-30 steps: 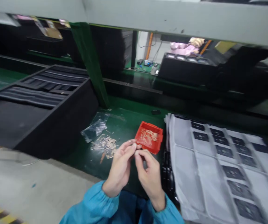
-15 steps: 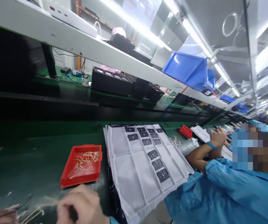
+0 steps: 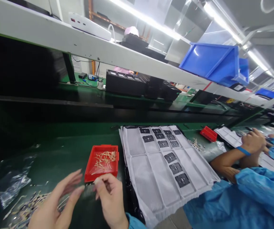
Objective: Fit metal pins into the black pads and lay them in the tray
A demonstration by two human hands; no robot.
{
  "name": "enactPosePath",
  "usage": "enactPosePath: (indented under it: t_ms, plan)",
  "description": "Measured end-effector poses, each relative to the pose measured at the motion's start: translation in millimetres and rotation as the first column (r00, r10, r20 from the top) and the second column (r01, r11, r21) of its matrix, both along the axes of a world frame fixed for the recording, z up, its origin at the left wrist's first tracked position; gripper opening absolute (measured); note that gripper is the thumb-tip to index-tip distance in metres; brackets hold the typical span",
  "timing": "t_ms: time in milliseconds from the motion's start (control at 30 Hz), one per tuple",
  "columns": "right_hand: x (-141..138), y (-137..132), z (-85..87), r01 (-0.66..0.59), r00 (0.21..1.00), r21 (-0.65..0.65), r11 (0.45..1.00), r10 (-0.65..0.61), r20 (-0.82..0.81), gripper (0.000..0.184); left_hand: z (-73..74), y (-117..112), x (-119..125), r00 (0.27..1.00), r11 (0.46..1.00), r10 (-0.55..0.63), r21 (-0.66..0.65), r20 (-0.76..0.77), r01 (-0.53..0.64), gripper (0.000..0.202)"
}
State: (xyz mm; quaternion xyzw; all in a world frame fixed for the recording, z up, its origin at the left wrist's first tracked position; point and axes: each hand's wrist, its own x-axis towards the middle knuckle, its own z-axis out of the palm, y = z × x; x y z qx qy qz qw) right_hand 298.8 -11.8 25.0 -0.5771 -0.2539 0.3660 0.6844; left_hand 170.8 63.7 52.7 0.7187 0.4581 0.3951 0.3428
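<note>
My left hand (image 3: 57, 202) is over the bench at the lower left, thumb and fingers apart, with nothing visible between them. Just below the near edge of a red tray (image 3: 87, 168), my right hand (image 3: 112, 198) has its fingertips pinched together; whatever they hold is too small to make out. Thin pale strips (image 3: 104, 160) lie loose inside the tray. Under and beside my left hand spreads a heap of similar strips (image 3: 31, 203), some darker, partly hidden by the hand.
To the right lies a white compartmented sheet (image 3: 146, 178) bearing several flat black plates (image 3: 182, 180). A clear plastic bag (image 3: 14, 187) is at far left. A co-worker's forearms (image 3: 232, 159) rest beyond the sheet, near another red tray (image 3: 208, 133). A shelf (image 3: 151, 63) crosses above the bench.
The view has turned left, so the scene has shifted right. My left hand has come in from the lower left corner, close to my right hand, which is now at the tray's front edge.
</note>
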Motion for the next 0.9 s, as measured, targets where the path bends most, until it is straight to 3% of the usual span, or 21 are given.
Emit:
enactPosePath:
  t_ms: [67,100,133,200,300,367,433,533,600,667,700,800,833,900]
  plan:
    - [4,-2,-11.3,0.036,0.999,-0.003,0.999,-0.035,0.037,0.053,36.5,12,49,0.985,0.967,-0.094,0.222,-0.146,0.125,0.023]
    - [4,-3,-17.3,0.045,0.997,0.0,0.999,-0.045,0.06,0.053,52.8,17,83,0.953,0.914,-0.198,0.308,-0.231,0.265,0.022]
    - [3,-5,-22.6,0.047,0.995,0.005,0.999,-0.047,0.085,0.052,66.0,21,121,0.859,0.836,-0.359,0.283,-0.365,0.47,0.02]
    - [-2,-9,-29.0,0.034,0.989,0.012,0.999,-0.035,0.14,0.043,80.5,22,200,0.752,0.737,-0.505,0.243,-0.424,0.631,0.017]
    - [-7,-20,-25.5,0.014,0.972,-0.002,1.0,-0.013,0.235,0.033,75.4,18,289,0.685,0.685,-0.584,0.187,-0.436,0.704,0.033]
    - [-5,-30,-18.8,0.022,0.955,-0.011,1.0,-0.017,0.297,0.037,64.3,14,318,0.675,0.681,-0.608,0.163,-0.417,0.714,0.037]
    - [-1,-41,-14.5,0.032,0.939,-0.006,0.999,-0.028,0.343,0.036,55.4,12,325,0.678,0.681,-0.626,0.155,-0.384,0.716,0.037]
    - [2,-58,-17.1,0.015,0.924,0.023,1.0,-0.022,0.382,0.03,52.5,11,303,0.7,0.682,-0.641,0.184,-0.314,0.708,0.032]
    - [3,-72,-20.1,-0.016,0.919,0.053,0.998,-0.006,0.393,0.03,55.4,11,263,0.731,0.69,-0.63,0.242,-0.261,0.682,0.021]
    - [8,-90,-16.3,-0.039,0.921,0.09,0.995,0.0,0.391,0.03,58.5,4,203,0.777,0.71,-0.592,0.32,-0.212,0.628,0.014]
    - [12,-100,-10.4,-0.041,0.923,0.111,0.993,-0.005,0.385,0.036,59.4,-3,168,0.803,0.723,-0.564,0.356,-0.19,0.592,0.022]
    - [36,-120,20.9,-0.007,0.928,0.185,0.983,-0.063,0.367,0.038,59.9,-36,68,0.858,0.751,-0.489,0.426,-0.156,0.505,0.032]
    - [44,-122,32.8,-0.06,0.933,0.181,0.982,-0.009,0.361,0.036,59.6,-49,42,0.86,0.736,-0.485,0.457,-0.16,0.5,0.032]
    - [54,-119,52.2,-0.316,0.888,0.091,0.944,0.261,0.379,0.024,58.4,-71,4,0.841,0.68,-0.506,0.511,-0.192,0.526,0.031]
